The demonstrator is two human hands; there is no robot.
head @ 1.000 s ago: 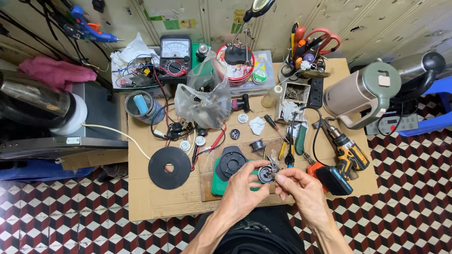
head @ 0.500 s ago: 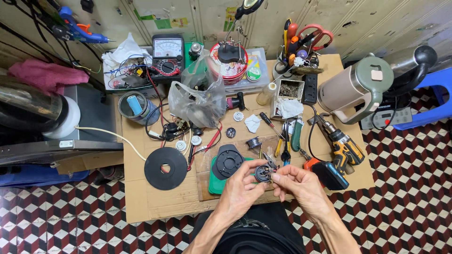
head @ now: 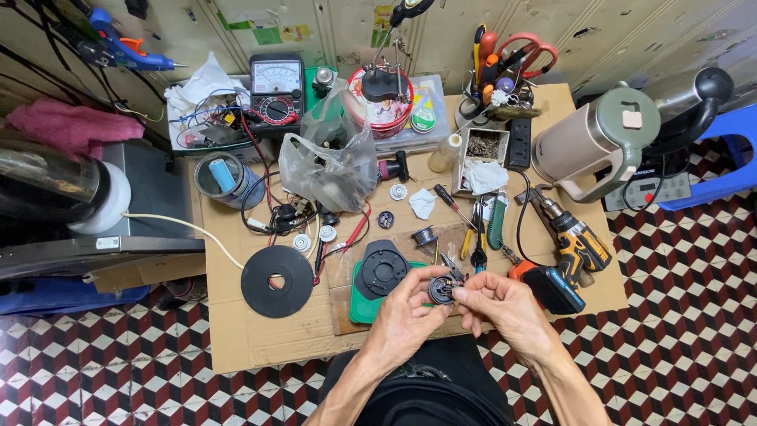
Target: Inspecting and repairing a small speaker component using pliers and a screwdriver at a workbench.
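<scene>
Over the cluttered surface (head: 260,339), both hands — left hand (head: 406,304), right hand (head: 505,304) — are pinching a small round part (head: 441,289), its black disc (head: 277,281) lying apart — unassembled.

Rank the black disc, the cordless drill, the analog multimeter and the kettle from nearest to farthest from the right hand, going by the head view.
1. Cordless drill, just right of and above the right hand.
2. Kettle, far right corner of the table.
3. Black disc, off to the left, past the left hand; close to the kettle's range, so a loose call.
4. Analog multimeter, back left.

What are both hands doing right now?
Left hand: closed, holding the small round black part.
Right hand: fingertips pinching the same part.
</scene>
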